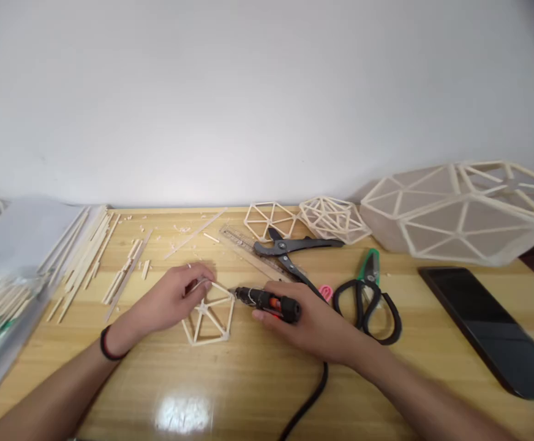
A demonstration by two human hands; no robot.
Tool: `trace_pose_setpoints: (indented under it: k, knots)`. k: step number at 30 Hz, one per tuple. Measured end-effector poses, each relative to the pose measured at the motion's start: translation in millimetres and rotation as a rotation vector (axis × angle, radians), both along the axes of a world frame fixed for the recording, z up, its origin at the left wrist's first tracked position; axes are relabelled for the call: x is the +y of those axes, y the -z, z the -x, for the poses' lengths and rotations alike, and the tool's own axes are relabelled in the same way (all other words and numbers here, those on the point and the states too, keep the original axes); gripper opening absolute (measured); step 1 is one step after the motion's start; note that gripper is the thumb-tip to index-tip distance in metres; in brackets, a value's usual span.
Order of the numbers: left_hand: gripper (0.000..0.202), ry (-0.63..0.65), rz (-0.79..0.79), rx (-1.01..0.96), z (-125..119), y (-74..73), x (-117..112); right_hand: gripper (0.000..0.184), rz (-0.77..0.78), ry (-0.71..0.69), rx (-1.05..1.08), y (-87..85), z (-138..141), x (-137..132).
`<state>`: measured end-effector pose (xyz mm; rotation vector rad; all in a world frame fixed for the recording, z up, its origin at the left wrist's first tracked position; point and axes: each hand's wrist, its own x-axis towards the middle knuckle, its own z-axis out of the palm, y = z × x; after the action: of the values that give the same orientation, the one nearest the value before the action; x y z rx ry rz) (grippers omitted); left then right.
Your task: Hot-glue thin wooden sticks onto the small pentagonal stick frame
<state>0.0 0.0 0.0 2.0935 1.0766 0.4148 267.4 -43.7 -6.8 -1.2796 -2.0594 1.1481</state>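
Note:
My left hand (182,295) pinches the upper left edge of a small polygon frame of pale wooden sticks (228,315), which has spokes meeting at a hub. The fingertips hide that corner of the frame. In my right hand (310,318) is a black hot glue gun (260,299) with an orange-red part in its body. Its tip points left and is at the frame's upper right corner; whether it touches cannot be made out. A black cord (315,395) runs from under my right wrist toward the table's front edge.
Loose wooden sticks (81,263) lie at left beside a plastic bag of sticks (0,306). Black pliers (285,245) rest on a clear ruler (244,248). Black-handled scissors (368,300), a phone (492,331), finished frames (271,222) and a large faceted stick model (455,214) occupy the right.

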Motion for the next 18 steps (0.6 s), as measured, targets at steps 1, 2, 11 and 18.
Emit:
trace_pose_setpoints:
  k: [1, 2, 11, 18]
  knots:
    - [0.020, 0.001, 0.001, -0.005, -0.2, 0.0, 0.2, 0.031, -0.001, -0.003, 0.000, 0.0, 0.0, 0.2]
    - [0.021, 0.003, 0.003, -0.010, -0.4, -0.1, 0.5, 0.031, 0.000, -0.005, 0.001, 0.0, 0.0, 0.3]
    - [0.020, 0.005, 0.011, -0.006, 0.6, -0.8, 0.4, 0.031, 0.000, -0.015, 0.002, 0.9, -0.9, -1.8]
    - [0.020, 0.004, 0.013, -0.010, -0.6, -0.9, 0.9, 0.030, -0.010, -0.031, -0.008, -0.2, -1.0, -2.4]
